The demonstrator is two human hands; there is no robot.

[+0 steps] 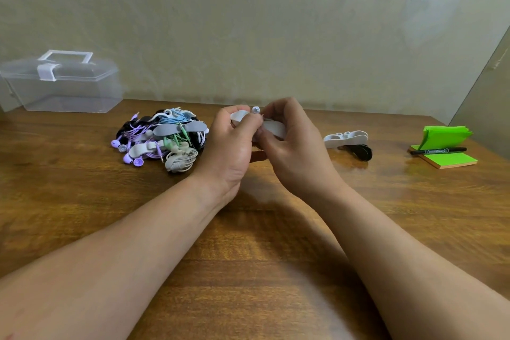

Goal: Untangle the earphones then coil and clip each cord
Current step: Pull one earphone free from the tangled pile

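Earphones sit in three places on the tabletop (248,270), and each one carries its own risk. The clear box (63,85) at the back left stands closed and out of play.

The heap of earphones (162,138) to your left is the biggest hazard. Purple, blue, green, white and black cords overlap there, with grey and white clips mixed in and plugs sticking out. If you drop a finished set on it, I'd expect a loose plug or bud to hook a neighbouring cord and tangle again.

Your left hand (231,146) and right hand (292,143) are pressed together above the tabletop. Both are curled round the white clip (276,127), one on each wing. The coil itself is hidden inside your hands, so I cannot tell how neatly it sits. If either hand eases off before the clip is secure, the loops will probably spring out.

The clipped black cord (356,150) lies well apart on the right, a safer spot for finished sets.

One earbud (255,110) pokes up just above your left fingertips. If it gets pinched or tugged while you work, its thin lead may kink or pull a loop free.
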